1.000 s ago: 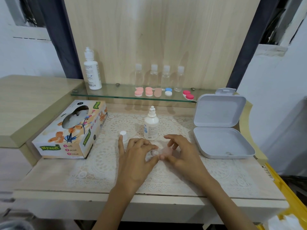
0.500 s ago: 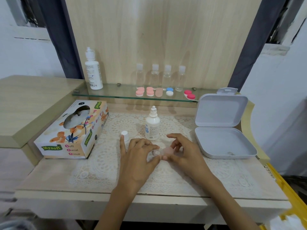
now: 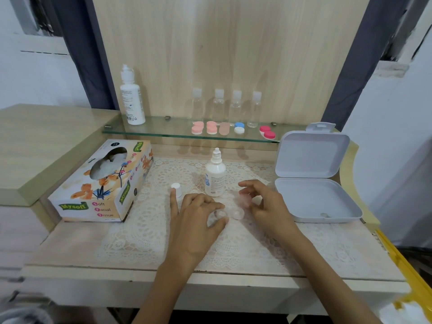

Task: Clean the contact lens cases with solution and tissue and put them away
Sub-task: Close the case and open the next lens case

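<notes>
Pale table covered by a lace mat, with a glass shelf fixed along its far side.
On the mat, a small solution bottle is stood upright at the middle, with a white cap just to its left and a clear lens case nearer. A tissue box is laid at the left and an open white box at the right. On the shelf, a tall white bottle is set at the left, then four clear bottles in a row, with coloured lens cases in front of them.

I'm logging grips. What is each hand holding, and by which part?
The left hand pinches the clear lens case by its left cup. The right hand holds what looks like a translucent cap, at its edge.
</notes>
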`<action>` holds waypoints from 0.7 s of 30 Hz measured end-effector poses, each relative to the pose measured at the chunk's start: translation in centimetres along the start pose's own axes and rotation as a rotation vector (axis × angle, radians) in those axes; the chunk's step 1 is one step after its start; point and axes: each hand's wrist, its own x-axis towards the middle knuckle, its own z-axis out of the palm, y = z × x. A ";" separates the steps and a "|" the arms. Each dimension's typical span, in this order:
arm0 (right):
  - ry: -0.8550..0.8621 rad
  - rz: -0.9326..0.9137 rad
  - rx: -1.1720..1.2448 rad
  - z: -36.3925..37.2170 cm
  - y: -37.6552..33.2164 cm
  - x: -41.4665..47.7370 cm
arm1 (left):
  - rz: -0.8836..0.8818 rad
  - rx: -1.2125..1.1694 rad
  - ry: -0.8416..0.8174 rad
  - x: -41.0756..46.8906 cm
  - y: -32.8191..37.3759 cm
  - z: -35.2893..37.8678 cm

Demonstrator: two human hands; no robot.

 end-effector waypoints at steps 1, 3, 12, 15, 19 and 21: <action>-0.009 -0.020 -0.058 0.1 0.3 0.2 | -0.003 -0.002 -0.004 0.0 0.0 0.0; -0.028 -0.062 -0.157 0.3 0.8 0.4 | -0.007 -0.005 -0.010 0.0 0.0 -0.1; -0.062 -0.076 -0.100 -0.1 0.6 -1.3 | -0.013 -0.011 -0.019 0.0 0.0 -0.2; -0.067 -0.084 -0.149 0.0 0.8 -1.5 | -0.029 -0.055 -0.021 0.0 -0.1 -0.1; -0.045 -0.104 -0.183 0.3 0.9 -1.1 | -0.063 -0.051 -0.045 -0.2 -0.3 0.2; -0.043 -0.102 -0.182 0.2 1.0 -1.1 | -0.087 -0.006 -0.096 -0.3 -0.4 0.2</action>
